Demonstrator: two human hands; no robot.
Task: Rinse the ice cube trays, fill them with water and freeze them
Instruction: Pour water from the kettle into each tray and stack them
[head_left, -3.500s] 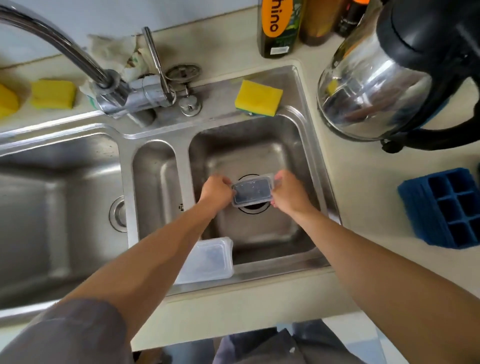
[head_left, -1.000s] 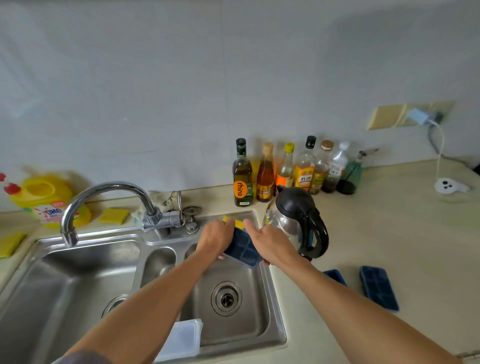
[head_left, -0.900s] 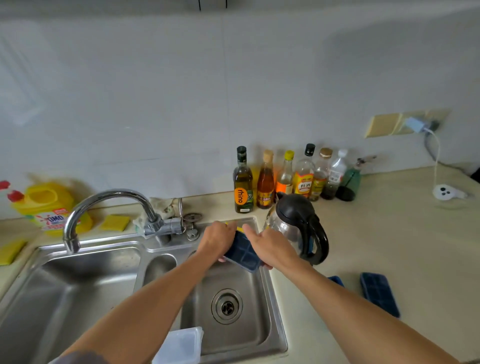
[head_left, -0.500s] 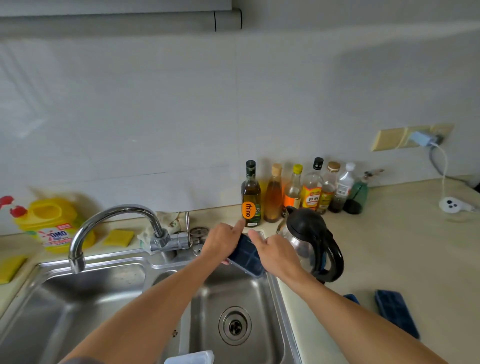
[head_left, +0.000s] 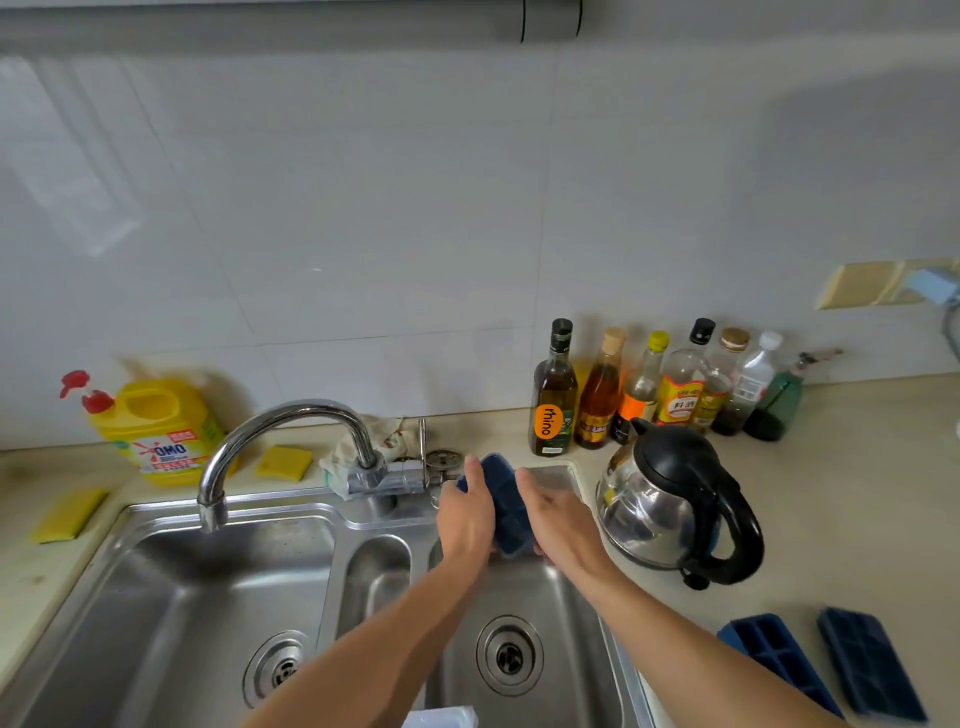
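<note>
Ice cube tray (head_left: 776, 662) and its twin (head_left: 872, 670) lie on the tabletop (head_left: 857, 519) at near right, cells apparently empty. Farther off, over the right sink basin (head_left: 561, 660), left hand (head_left: 465, 519) and right hand (head_left: 561, 525) grip a third tray (head_left: 506, 496) by its long edges, fingers closed around it. It is probably light, bendy and slick when wet; its contents are hidden.

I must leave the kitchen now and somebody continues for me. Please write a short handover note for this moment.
Left hand and right hand hold one blue ice cube tray between them over the back of the right sink basin.
Two more trays lie on the counter, right of the sink.
Tap points into the left basin; no water seen running.
Whether any tray is rinsed cannot be told. Left: filling, freezing.
</note>
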